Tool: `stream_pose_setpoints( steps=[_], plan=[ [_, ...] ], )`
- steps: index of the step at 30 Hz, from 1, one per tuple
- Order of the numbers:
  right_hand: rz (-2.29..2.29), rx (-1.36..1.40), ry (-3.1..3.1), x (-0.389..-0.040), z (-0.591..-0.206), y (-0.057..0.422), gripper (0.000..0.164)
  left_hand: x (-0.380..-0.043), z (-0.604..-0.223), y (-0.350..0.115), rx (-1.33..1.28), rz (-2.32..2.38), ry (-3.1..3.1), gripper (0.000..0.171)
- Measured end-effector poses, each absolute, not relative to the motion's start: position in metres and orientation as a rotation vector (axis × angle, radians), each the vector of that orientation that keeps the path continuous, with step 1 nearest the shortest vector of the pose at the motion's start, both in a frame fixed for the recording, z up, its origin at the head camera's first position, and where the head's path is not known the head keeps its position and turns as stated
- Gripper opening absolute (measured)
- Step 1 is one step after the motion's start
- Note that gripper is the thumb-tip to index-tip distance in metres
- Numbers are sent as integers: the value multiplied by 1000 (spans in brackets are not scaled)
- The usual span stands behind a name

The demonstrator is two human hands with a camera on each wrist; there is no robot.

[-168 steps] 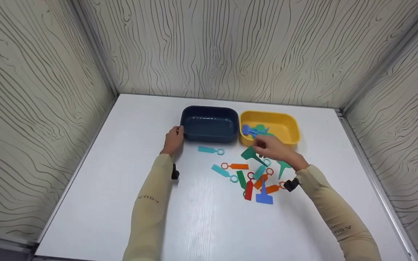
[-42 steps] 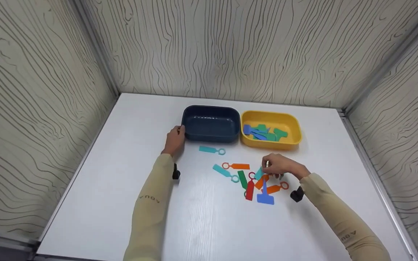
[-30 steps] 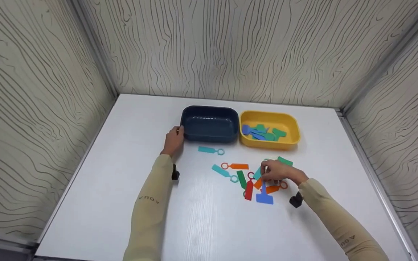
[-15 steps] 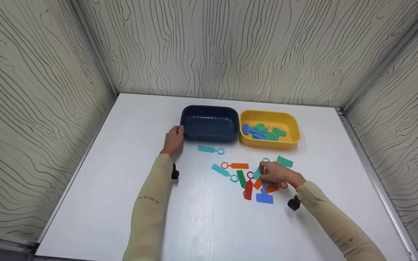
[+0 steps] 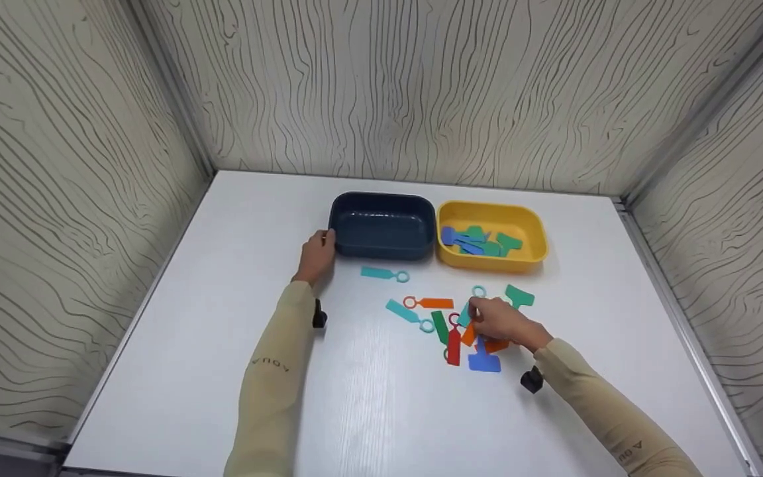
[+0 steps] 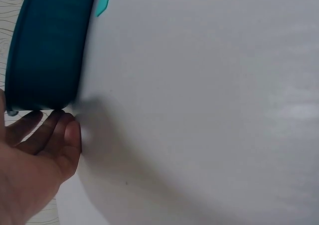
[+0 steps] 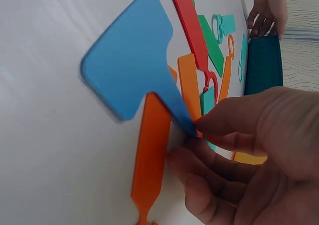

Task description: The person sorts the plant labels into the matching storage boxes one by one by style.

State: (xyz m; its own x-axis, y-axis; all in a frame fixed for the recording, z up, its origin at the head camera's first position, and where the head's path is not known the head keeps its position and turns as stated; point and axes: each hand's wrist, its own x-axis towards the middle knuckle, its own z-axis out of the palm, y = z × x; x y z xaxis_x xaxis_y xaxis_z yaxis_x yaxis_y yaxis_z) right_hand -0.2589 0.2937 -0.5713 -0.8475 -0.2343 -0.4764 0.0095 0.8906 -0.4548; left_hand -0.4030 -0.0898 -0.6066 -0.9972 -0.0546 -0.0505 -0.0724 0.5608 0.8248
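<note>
Reading, it seemed, AQUA, print marked the left sleeve (image 5: 274,387); the right sleeve (image 5: 607,411) showed similar letters, in part. Blue and green tags (image 5: 509,243) lay in the yellow box (image 5: 501,264), right of the navy box (image 5: 381,253) on the worktop (image 5: 368,411). The left hand (image 5: 316,260) rested loosely bent fingers against the navy box's left wall. The right hand (image 5: 502,320) was grasping the blue tag (image 7: 129,60) by its stem's tip, over an orange tag (image 7: 151,147), at the pile's near right. A red tag (image 5: 454,346) lay just left; a pale green tag (image 5: 519,295) lay beyond the right hand.
</note>
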Motion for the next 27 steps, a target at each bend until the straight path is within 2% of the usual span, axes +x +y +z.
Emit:
stream_pose_setpoints(
  steps=[27],
  plan=[
    [-624,-207,2524,-262,-566,293,22,-402,-605,-89,-123,1468,2717,55]
  ],
)
